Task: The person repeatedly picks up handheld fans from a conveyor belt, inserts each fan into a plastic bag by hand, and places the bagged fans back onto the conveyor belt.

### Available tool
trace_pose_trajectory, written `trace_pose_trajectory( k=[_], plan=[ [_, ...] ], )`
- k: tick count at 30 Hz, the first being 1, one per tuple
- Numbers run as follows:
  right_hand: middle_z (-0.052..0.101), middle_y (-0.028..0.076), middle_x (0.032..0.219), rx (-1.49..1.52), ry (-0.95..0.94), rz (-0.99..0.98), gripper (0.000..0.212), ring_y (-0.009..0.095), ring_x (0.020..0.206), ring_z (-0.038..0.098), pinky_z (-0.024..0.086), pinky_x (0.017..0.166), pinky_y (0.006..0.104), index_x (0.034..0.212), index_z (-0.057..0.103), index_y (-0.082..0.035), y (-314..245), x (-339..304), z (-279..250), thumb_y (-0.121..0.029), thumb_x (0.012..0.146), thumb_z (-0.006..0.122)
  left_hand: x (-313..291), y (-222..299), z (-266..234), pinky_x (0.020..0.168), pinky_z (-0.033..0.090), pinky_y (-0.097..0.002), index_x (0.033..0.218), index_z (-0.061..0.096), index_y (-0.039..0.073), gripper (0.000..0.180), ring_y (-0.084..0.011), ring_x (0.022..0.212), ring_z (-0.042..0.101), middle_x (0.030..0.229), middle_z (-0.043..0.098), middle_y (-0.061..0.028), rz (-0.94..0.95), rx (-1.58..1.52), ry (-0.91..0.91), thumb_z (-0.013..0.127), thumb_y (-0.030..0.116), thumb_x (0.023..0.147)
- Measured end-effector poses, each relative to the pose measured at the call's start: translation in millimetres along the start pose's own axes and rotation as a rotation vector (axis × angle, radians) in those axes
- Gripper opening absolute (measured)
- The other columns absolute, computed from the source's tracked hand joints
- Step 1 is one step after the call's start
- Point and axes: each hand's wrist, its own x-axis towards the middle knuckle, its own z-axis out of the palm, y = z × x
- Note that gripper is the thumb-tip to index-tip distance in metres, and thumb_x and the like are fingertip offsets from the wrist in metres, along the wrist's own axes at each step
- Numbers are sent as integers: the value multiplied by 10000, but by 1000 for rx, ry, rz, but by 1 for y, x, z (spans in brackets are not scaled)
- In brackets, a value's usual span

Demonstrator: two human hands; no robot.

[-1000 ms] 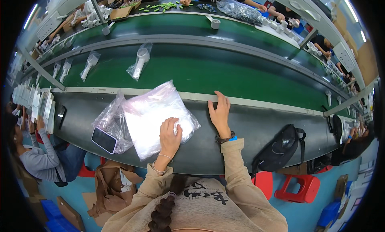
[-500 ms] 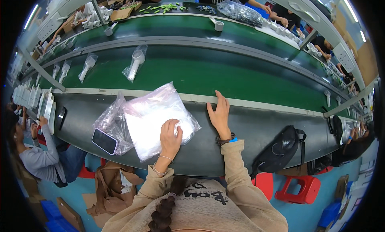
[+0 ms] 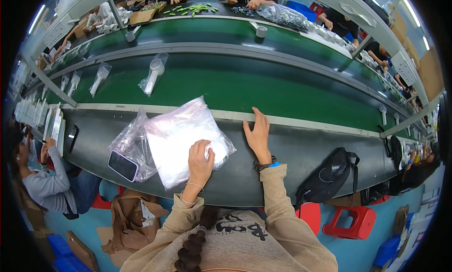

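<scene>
A thick stack of clear plastic bags (image 3: 176,126) lies on the dark work surface in front of me. My left hand (image 3: 200,163) rests on its right part, fingers slightly bent and pressing on the top; I see nothing gripped in them. My right hand (image 3: 257,136) lies palm down on the work surface, fingers spread, the fingertips reaching the pale edge strip of the green belt (image 3: 226,81). It holds nothing. Left of the stack are a crumpled plastic bag (image 3: 134,135) and a phone (image 3: 123,166) with a dark screen.
A white handheld device (image 3: 153,76) in a clear bag lies on the belt, with several others further left. A black bag (image 3: 325,175) sits at the right of the work surface. Red stools (image 3: 351,222) and brown paper (image 3: 132,222) are below. Co-workers sit across and at both sides.
The bagged devices on the near belt have shifted slightly left; a round part on the far belt moved right. Co-workers' hands across have moved. My hands have stayed in place.
</scene>
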Motion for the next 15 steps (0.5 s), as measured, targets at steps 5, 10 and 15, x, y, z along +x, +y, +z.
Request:
trace_pose_trajectory(
  k=[5,10,15],
  plan=[
    [533,175,1341,-10,-11,2,545,345,1262,482,285,1119,487,1373,456,-37,-1,0,-1,-216,892,641,0,0,0,838,474,-398,1017,609,7,198,-330,957,590,1019,619,-147,4,4,2,619,11,820],
    [534,165,1335,-11,-13,-1,530,340,1265,477,283,1118,483,1364,462,-46,-1,-1,-1,-218,893,636,0,0,0,835,474,-394,1015,608,3,199,-329,951,590,1017,620,-146,10,3,2,621,6,817],
    [545,154,1302,-18,4,-18,511,332,1234,494,303,1095,496,1348,468,-52,-1,0,0,-208,893,638,0,-1,0,831,473,-395,1015,608,0,198,-329,947,590,1018,620,-147,20,7,5,621,6,817]
  ],
)
